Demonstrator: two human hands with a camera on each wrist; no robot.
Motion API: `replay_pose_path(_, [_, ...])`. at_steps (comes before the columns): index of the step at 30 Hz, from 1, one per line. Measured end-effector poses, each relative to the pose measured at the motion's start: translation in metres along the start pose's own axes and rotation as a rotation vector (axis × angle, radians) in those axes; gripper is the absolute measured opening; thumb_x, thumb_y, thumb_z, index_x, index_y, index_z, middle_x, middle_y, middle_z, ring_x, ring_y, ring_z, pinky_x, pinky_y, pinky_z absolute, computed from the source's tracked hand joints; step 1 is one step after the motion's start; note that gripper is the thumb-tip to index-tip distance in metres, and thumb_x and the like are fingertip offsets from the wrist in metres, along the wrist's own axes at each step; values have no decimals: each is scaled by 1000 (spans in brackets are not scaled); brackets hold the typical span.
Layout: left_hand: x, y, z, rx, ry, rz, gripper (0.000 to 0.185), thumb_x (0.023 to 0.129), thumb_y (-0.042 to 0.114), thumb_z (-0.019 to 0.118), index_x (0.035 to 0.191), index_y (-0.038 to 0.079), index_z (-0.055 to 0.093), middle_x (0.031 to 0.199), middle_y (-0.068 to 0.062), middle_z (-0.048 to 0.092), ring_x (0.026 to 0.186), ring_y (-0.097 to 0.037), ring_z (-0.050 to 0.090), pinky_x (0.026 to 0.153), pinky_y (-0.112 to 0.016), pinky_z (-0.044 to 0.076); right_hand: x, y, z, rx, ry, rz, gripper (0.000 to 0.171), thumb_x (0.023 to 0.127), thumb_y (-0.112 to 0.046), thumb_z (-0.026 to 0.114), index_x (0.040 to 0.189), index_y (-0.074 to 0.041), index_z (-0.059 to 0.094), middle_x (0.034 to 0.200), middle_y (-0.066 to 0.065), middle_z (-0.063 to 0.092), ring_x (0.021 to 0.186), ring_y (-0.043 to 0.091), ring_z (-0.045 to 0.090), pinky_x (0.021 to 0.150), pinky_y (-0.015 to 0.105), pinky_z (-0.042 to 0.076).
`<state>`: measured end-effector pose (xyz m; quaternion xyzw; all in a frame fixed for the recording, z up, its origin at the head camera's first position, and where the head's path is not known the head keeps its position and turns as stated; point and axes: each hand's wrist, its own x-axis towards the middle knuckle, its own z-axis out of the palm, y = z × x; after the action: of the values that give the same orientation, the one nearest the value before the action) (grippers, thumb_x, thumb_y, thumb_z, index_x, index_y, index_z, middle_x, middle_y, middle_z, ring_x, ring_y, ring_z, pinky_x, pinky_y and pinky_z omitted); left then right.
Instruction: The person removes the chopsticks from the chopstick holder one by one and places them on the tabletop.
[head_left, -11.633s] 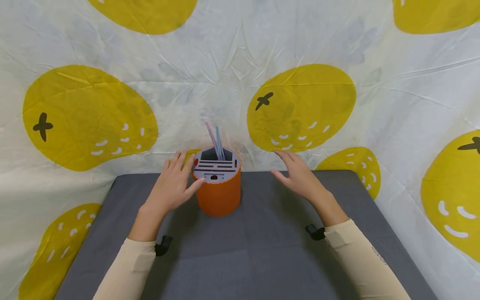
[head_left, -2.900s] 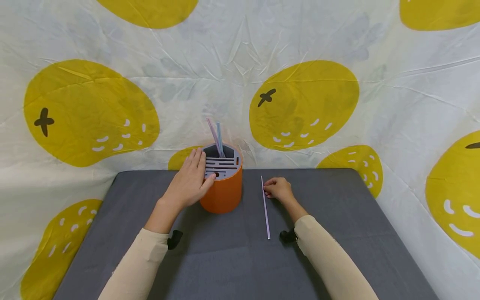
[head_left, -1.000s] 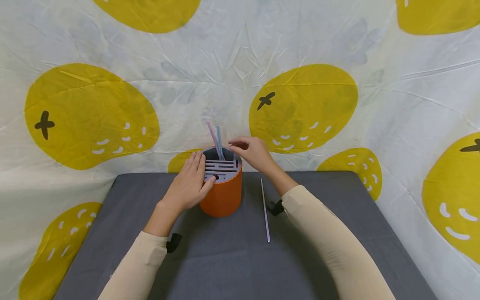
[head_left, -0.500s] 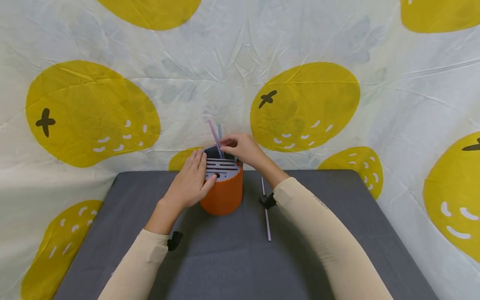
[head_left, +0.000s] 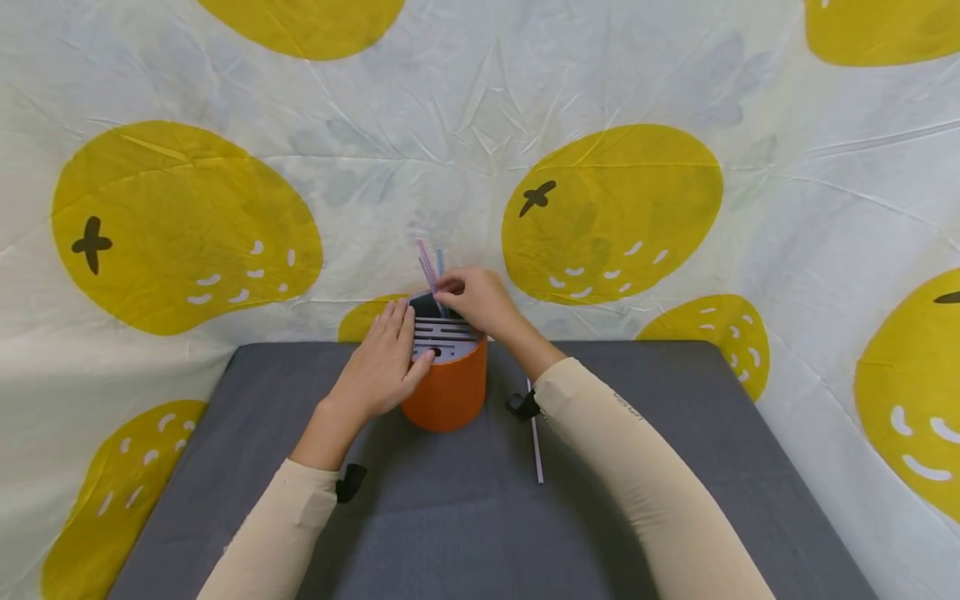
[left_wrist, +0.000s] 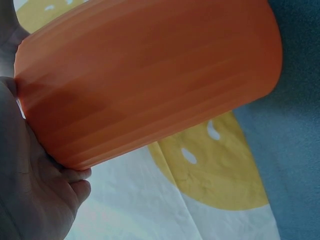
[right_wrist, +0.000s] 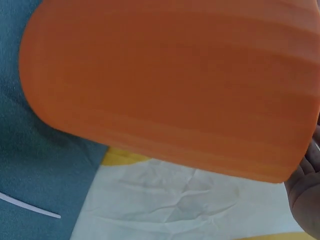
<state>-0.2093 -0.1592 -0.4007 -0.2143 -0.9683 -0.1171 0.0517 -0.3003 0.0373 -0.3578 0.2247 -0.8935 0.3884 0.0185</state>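
"What's the table (head_left: pixel 450 533) like?"
"Dark grey, its far corners rounded."
"And on it?"
"An orange cylindrical holder (head_left: pixel 447 398) stands upright near the far edge, slightly left of its middle. Near it, towards the right edge, a pale lilac straw (head_left: pixel 537 454) lies, partly hidden."

No word, number or brand can be read; the only print resembling letters is a short row of dark marks (head_left: pixel 628 407) on the cream sleeve (head_left: pixel 645 475), behind the right hand (head_left: pixel 482 298) and past its wrist, too small in the head view to make out
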Motion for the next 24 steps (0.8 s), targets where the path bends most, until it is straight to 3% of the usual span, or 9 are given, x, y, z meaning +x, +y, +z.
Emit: replay_pose_path(24, [-1,1,-1,-7,5,2,80,109,50,33,162,-7,16,172,-24,9,160,-41,7,131,-52,10,-5,-5,14,-37,47,-8,17,97,-21,74,110,-10,75,104,5,77,95,20,71,87,36,59])
